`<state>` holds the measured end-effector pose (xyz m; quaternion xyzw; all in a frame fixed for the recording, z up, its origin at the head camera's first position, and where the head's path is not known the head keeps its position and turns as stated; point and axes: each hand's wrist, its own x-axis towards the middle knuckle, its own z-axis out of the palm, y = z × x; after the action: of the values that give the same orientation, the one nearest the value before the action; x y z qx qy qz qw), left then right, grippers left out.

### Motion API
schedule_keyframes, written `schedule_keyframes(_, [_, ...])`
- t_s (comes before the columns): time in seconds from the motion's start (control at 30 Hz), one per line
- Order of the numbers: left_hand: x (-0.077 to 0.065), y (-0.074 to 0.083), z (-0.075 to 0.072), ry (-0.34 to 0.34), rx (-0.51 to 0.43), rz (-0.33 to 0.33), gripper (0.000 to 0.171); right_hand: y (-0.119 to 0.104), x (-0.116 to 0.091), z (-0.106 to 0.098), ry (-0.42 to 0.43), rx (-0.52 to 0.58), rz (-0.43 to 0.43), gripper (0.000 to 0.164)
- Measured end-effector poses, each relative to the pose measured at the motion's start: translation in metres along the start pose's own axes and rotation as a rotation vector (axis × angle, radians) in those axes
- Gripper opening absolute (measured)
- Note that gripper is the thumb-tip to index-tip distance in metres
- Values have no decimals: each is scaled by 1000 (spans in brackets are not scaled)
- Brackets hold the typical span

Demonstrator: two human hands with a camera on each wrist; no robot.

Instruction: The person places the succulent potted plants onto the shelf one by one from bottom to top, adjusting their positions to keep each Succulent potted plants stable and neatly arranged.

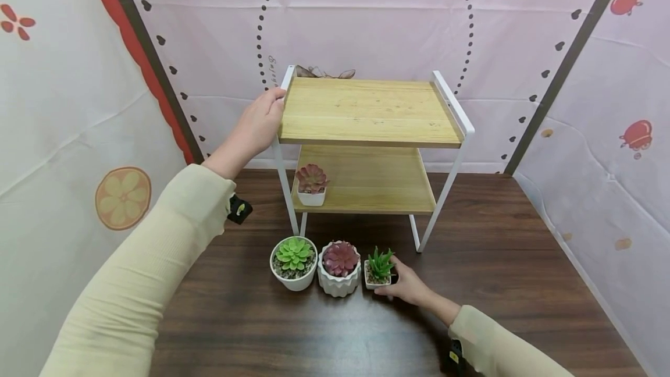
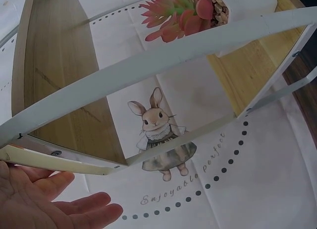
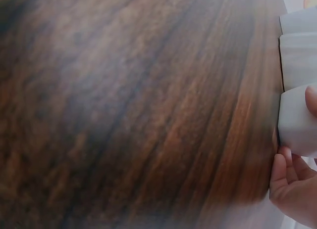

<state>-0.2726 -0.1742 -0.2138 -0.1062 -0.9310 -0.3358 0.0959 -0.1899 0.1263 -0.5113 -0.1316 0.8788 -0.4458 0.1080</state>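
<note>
At the top left of a two-tier shelf (image 1: pixel 366 112), my left hand (image 1: pixel 262 118) grips the white side rail. The left wrist view has this hand (image 2: pixel 59 199) beside the metal frame (image 2: pixel 163 61), some fingers extended outside it. My right hand (image 1: pixel 410 285) holds a small potted succulent (image 1: pixel 379 266) with spiky green leaves, thumb and fingers on either side of its square white pot. In the right wrist view, that white pot (image 3: pixel 297 121) stands at the right edge, touched by the thumb. Left of it are a potted red succulent (image 1: pixel 340 269) and a potted green rosette succulent (image 1: pixel 295 263).
Another red succulent in a square white pot (image 1: pixel 312 185) sits at the left of the lower tier (image 1: pixel 377 179). The shelf stands on a dark wooden table (image 1: pixel 502 237). Printed cloth (image 1: pixel 366 28) hangs behind and along both sides.
</note>
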Motion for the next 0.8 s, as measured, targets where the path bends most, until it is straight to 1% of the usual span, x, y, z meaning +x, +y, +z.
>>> schedule_keyframes(0.27, [0,2,1,1,-5,5,46,-2,-2,-2,13,4,44,92])
schedule_keyframes(0.33, [0,2,0,2,-3,5,46,-3,-2,-4,18,12,60,92])
schedule_keyframes(0.5, [0,2,0,2,2,3,46,-9,-4,-13,33,-15,77,89])
schedule_keyframes(0.63, [0,2,0,4,2,0,45,-22,-4,-27,53,-26,41,85])
schedule_keyframes(0.8, [0,2,-1,9,5,2,44,-47,-3,-49,58,-59,-7,82])
